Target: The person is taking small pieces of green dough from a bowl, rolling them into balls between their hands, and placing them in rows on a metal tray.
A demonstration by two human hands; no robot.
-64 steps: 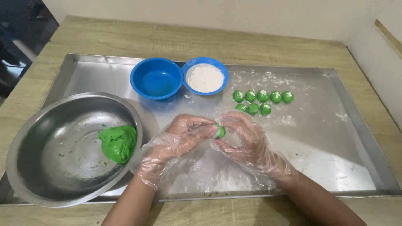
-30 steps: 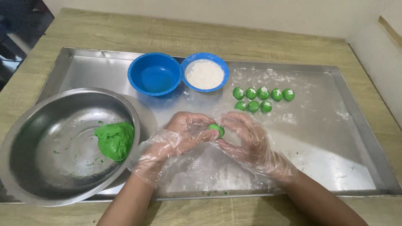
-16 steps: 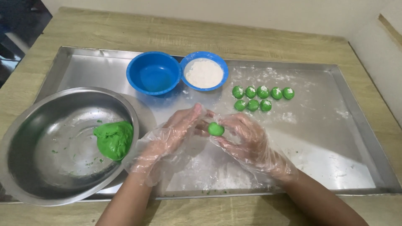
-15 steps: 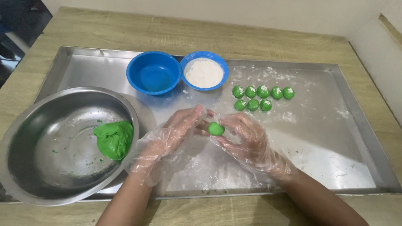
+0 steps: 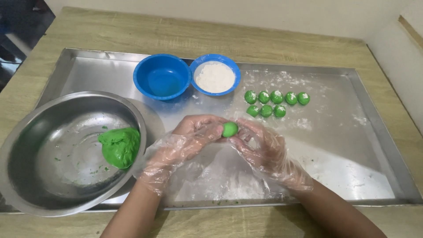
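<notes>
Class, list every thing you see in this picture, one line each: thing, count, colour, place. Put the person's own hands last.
Dough ball in hand: 1, green, between the fingertips of both hands.
Finished dough balls: 8, green, two rows on the tray, right of the flour bowl.
Dough lump: 1, green, inside the steel bowl.
Steel bowl: 1, silver, left end of the tray.
Water bowl: 1, blue, rear of tray.
Flour bowl: 1, blue with white flour, beside the water bowl.
Tray: 1, silver, floury, on the table.
Table: 1, light wood.
Left hand: clear plastic glove, on the ball.
Right hand: clear plastic glove, on the ball.
</notes>
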